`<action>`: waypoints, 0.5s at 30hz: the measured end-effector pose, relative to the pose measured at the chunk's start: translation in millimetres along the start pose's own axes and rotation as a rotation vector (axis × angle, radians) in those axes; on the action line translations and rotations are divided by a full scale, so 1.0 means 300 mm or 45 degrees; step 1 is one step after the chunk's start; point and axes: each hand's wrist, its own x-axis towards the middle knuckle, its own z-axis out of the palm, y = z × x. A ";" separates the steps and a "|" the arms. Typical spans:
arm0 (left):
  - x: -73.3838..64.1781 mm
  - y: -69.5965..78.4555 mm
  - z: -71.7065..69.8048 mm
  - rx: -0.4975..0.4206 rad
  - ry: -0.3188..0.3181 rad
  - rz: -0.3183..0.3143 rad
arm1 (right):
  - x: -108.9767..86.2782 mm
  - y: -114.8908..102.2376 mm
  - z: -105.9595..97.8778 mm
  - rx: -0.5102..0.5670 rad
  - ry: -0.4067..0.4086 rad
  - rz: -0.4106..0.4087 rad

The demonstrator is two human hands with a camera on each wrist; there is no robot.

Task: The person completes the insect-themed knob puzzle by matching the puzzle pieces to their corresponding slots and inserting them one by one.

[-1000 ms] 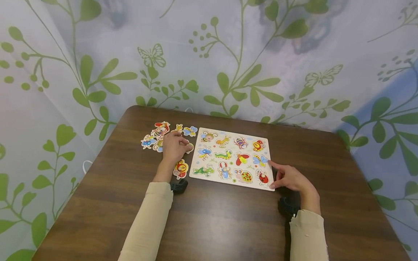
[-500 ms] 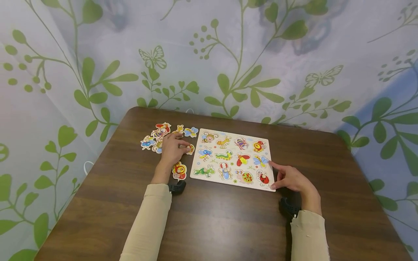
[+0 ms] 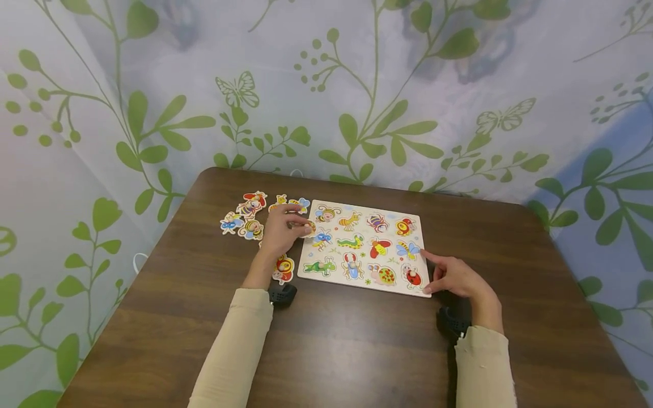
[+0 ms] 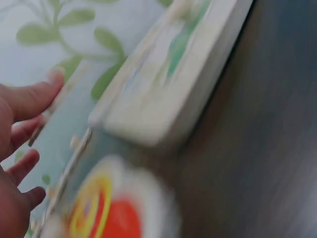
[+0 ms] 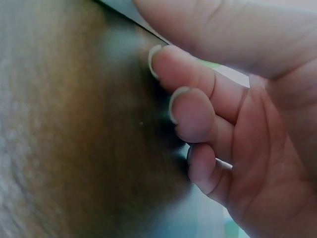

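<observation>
In the head view my left hand [image 3: 283,229] is over the left edge of the wooden puzzle board [image 3: 364,288]. Thumb and fingers pinch a small puzzle piece [image 3: 309,228] there; its picture is mostly covered. The left wrist view shows this piece [image 4: 62,101] edge-on, tilted between thumb and fingers. Below that hand lies a red and yellow butterfly piece [image 3: 283,269] on the table. My right hand [image 3: 459,279] rests at the board's right side, index fingertip and thumb tip touching its edge well apart from each other. Its other fingers [image 5: 195,116] are bent beneath the palm.
Several loose insect pieces lie left of the board, among them a bee piece [image 3: 252,229], a blue insect piece [image 3: 232,222] and a red-winged piece [image 3: 255,199]. A blue-winged piece [image 3: 301,203] is near the board's upper left corner. Behind the brown table [image 3: 357,351] hangs a leaf-patterned cloth [image 3: 285,102].
My left hand has moved right with the pinched piece, from the loose pieces to over the board's left edge. The bee piece is now uncovered. My right hand has stayed at the board.
</observation>
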 end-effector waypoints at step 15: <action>-0.083 0.236 0.234 -0.101 -0.193 0.213 | -0.006 0.000 -0.004 -0.029 0.018 -0.046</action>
